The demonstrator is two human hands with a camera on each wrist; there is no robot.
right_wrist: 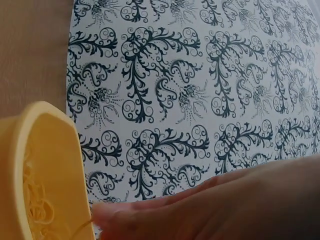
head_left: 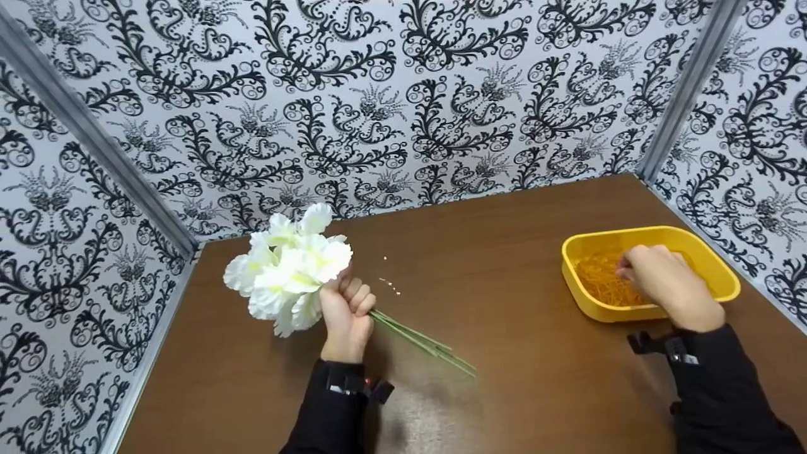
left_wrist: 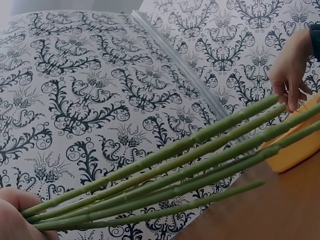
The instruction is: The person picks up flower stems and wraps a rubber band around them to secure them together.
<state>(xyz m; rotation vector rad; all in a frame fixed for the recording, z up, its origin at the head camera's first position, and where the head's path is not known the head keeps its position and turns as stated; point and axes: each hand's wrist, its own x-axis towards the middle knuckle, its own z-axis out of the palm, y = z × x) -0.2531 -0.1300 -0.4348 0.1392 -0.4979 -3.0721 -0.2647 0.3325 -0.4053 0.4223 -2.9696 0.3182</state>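
My left hand (head_left: pixel 347 315) grips a bunch of white artificial flowers (head_left: pixel 293 271) by the stems (head_left: pixel 429 343), just below the blooms. The bare stem ends slant out to the right over the table, and the left wrist view shows several green stems (left_wrist: pixel 165 170) fanning from the fist. On the right, my right hand (head_left: pixel 671 284) is over a yellow tub (head_left: pixel 725 287) of thin orange-yellow rubber bands (head_left: pixel 605 280). In the right wrist view its fingertips (right_wrist: pixel 107 215) pinch a thin rubber band (right_wrist: pixel 82 229) at the tub's wall.
Small pale crumbs (head_left: pixel 391 285) lie on the brown wooden table (head_left: pixel 479 265) right of the blooms. Patterned black-and-white panels (head_left: pixel 391 113) with grey metal edging enclose the back and both sides. The tub stands close to the right panel.
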